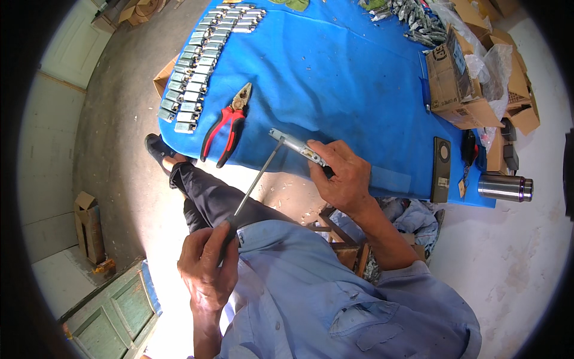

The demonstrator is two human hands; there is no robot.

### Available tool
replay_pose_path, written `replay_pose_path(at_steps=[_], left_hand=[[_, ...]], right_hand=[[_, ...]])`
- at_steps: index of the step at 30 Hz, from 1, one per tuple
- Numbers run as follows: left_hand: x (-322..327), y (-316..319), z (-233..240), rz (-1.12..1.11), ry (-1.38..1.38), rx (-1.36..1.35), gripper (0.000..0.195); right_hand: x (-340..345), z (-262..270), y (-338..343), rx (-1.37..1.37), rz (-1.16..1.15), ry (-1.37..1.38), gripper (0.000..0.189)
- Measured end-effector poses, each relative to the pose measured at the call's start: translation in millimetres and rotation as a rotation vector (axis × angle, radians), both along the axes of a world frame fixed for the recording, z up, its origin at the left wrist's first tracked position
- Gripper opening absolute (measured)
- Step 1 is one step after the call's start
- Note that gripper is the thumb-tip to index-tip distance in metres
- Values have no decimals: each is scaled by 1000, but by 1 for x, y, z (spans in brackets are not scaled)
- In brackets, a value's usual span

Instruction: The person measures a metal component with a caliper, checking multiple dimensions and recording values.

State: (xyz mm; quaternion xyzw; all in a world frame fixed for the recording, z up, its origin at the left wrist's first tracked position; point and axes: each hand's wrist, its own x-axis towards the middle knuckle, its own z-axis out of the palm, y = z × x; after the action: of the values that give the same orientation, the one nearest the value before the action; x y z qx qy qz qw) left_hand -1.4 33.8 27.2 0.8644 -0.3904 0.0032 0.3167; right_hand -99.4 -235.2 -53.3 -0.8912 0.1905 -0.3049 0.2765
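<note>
My left hand (208,264) grips the dark handle of a screwdriver (257,183), whose steel shaft slants up to the right. Its tip meets a slim silver metal fitting (293,144), though whether it presses into a slot cannot be made out. Fingers and thumb of my right hand (343,175) pinch the near end of this fitting, just above the table's front edge. Combination pliers (228,125) with red and black handles lie to the left on the blue cloth (323,80). Beyond them, several similar metal fittings (202,69) are lined up in rows.
Torn cardboard boxes (453,80) with plastic wrap stand at the right, beside a blue-handled screwdriver (426,94). Nearer are a dark phone-like device (441,168), keys (466,172) and a steel flask (504,187). Metal parts (410,20) are heaped at the back. A wooden frame (347,251) stands below.
</note>
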Motion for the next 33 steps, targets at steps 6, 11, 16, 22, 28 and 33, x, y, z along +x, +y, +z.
replay_pose_path(at_steps=[6,11,16,22,28,33], left_hand=[[5,1,-9,-4,73,-49,46],[4,3,-22,54,216,-83,44],[8,1,-25,33,340,-37,43],[14,4,-33,4,333,-58,41],[16,9,-52,42,496,-88,37],[16,3,-52,58,621,-65,44]], right_hand=[[-1,4,0,9,6,48,38],[0,7,-2,48,28,85,38],[2,18,2,58,39,134,35],[6,21,2,87,21,237,28],[15,27,-9,276,47,295,15],[24,42,-19,373,62,546,25]])
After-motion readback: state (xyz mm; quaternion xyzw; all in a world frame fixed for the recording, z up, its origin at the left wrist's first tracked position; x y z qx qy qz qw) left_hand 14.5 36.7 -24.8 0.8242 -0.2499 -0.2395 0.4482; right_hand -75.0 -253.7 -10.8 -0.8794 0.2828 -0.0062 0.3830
